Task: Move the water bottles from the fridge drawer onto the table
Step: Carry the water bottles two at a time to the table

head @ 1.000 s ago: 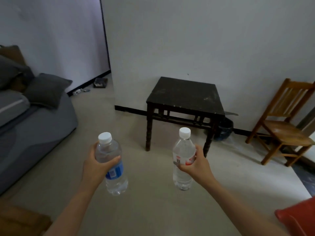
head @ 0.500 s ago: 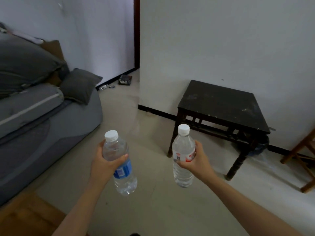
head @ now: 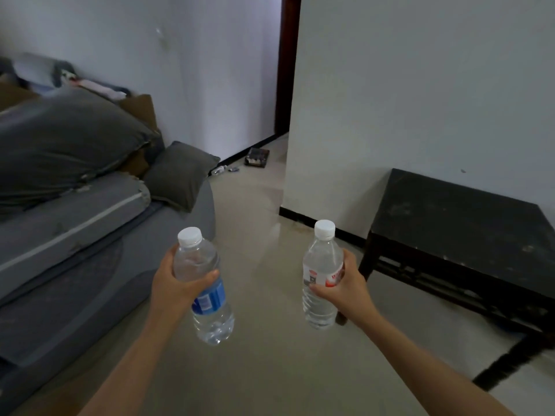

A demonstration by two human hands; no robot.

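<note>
My left hand (head: 174, 283) grips a clear water bottle with a blue label (head: 207, 289) and a white cap, tilted a little to the left. My right hand (head: 350, 288) grips a second clear bottle with a red and white label (head: 321, 274), held nearly upright. Both bottles hang over the floor in the middle of the view. The dark wooden table (head: 462, 223) stands to the right against the white wall, its top bare. The right bottle is just left of the table's near corner. No fridge drawer is in view.
A grey sofa (head: 75, 265) with dark cushions (head: 180, 175) fills the left side. A doorway with a dark frame (head: 286, 64) opens at the back, with small items (head: 256, 157) on the floor near it. Beige tiled floor (head: 264, 355) lies between sofa and table.
The view has swung left and closer: the table has shifted to the right edge and the chair has left the frame. More of the sofa shows. Both hands still hold their bottles.
</note>
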